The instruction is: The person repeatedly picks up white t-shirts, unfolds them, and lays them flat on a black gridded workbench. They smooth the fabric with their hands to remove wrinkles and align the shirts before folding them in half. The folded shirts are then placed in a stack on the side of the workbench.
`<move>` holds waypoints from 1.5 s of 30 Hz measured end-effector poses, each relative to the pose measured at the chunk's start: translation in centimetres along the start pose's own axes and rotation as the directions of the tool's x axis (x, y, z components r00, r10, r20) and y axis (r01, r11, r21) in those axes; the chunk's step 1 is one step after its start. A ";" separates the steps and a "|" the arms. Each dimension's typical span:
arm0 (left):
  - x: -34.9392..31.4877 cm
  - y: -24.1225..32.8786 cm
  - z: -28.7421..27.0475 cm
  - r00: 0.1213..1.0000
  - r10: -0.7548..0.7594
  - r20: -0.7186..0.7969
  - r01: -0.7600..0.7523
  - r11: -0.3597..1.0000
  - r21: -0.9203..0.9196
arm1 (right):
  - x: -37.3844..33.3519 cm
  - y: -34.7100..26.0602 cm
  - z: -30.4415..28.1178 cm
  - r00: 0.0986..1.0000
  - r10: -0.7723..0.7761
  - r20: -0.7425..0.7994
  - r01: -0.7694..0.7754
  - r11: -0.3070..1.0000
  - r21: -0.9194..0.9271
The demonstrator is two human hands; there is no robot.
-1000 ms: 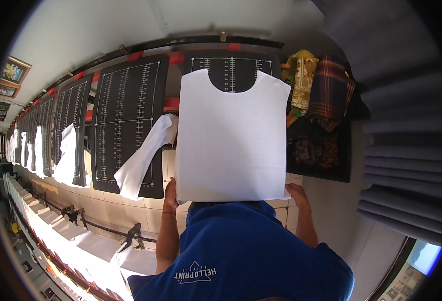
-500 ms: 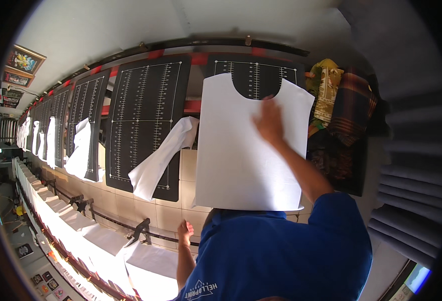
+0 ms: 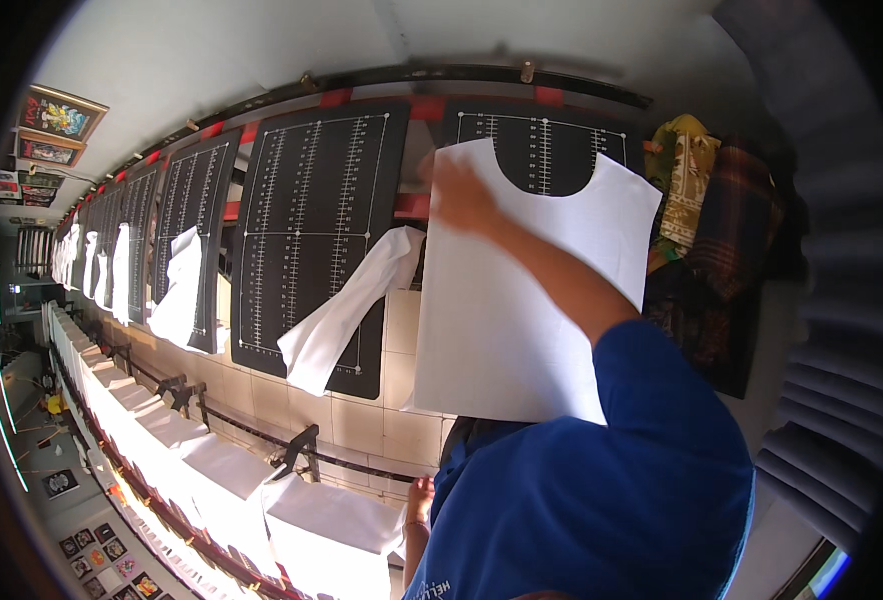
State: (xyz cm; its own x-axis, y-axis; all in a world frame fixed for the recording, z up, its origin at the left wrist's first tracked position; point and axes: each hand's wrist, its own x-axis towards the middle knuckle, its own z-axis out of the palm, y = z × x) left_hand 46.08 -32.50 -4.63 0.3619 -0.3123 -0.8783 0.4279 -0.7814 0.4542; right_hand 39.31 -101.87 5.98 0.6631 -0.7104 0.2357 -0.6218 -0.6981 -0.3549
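A white cut T-shirt panel (image 3: 521,300) with a scooped neckline lies spread over a black printing board (image 3: 566,135) marked with white rulers. My right hand (image 3: 464,197) is on its upper left part, beside the neckline. The hand looks flat and open, though its fingertips are blurred. Low beside my body, my left hand (image 3: 420,500) hangs away from the panel, partly hidden by my blue shirt; its fingers do not show clearly. Left of the panel, a folded white cloth piece (image 3: 346,315) lies slantwise across the neighbouring black board (image 3: 291,170).
More black boards (image 3: 186,190) with white pieces run off to the left. Behind me, another row bears white fabric (image 3: 331,515) along a black metal rail (image 3: 261,435). Patterned cloths (image 3: 726,215) are heaped at the right, near a grey curtain (image 3: 826,400).
My right hand has swept left across the panel, from below the neckline to its upper left. My left hand has come closer to my body. The view has shifted slightly.
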 end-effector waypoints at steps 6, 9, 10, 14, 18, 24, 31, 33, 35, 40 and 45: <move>3.1 5.9 -1.6 0.993 0.014 -0.116 -0.011 0.999 0.032 | -24.0 -11.7 -2.7 0.634 -0.606 0.481 0.423 0.792 0.440; 3.0 7.4 -1.3 0.997 0.000 -0.071 0.008 0.994 0.111 | -24.0 0.1 -5.8 0.788 -0.268 0.554 0.195 0.963 0.188; 3.0 7.8 -1.6 0.999 -0.005 -0.053 0.013 0.989 0.150 | -21.6 5.7 -7.7 0.895 -0.114 0.431 0.117 0.993 0.020; 3.7 10.8 -2.0 1.000 0.028 0.000 -0.026 0.949 0.315 | -15.7 22.1 -12.6 0.959 0.284 0.001 -0.266 0.900 -0.346; 3.0 15.6 -2.9 0.975 0.222 0.015 -0.218 0.941 0.259 | -20.5 17.6 -11.6 0.972 0.229 0.053 -0.191 0.899 -0.393; 0.9 26.5 3.5 0.771 0.632 0.082 -0.608 0.690 0.393 | -40.9 -7.8 -10.6 0.906 -0.187 0.379 0.213 0.977 -0.026; -2.0 36.6 10.9 0.507 0.763 0.400 -0.852 0.372 0.369 | -36.4 -7.0 -9.8 0.798 0.591 0.118 -0.551 0.794 -0.257; -0.5 36.6 10.6 0.453 0.711 0.538 -0.891 0.357 0.279 | -32.0 -7.3 -7.1 0.731 0.669 -0.137 -0.679 0.690 -0.251; -0.7 36.5 10.5 0.370 0.707 0.602 -0.929 0.282 0.240 | -26.1 -10.0 -3.8 0.782 0.599 -0.176 -0.624 0.755 -0.202; 0.5 36.9 8.2 0.429 0.545 0.720 -0.835 0.544 0.085 | -20.2 -21.8 1.5 0.960 0.145 0.240 -0.103 0.979 -0.178; 2.2 39.4 6.1 0.351 0.482 0.803 -0.885 0.451 0.116 | -26.3 -22.1 -1.0 0.918 0.389 -0.073 -0.359 0.896 0.261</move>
State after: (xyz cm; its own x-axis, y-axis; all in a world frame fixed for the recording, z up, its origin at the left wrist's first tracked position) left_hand 58.68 -67.22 10.46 -0.3321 -0.9198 -0.2091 -0.2232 -0.1387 0.9649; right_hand 35.21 -67.80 8.53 0.3371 -0.9304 0.1444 -0.6862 -0.3477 -0.6389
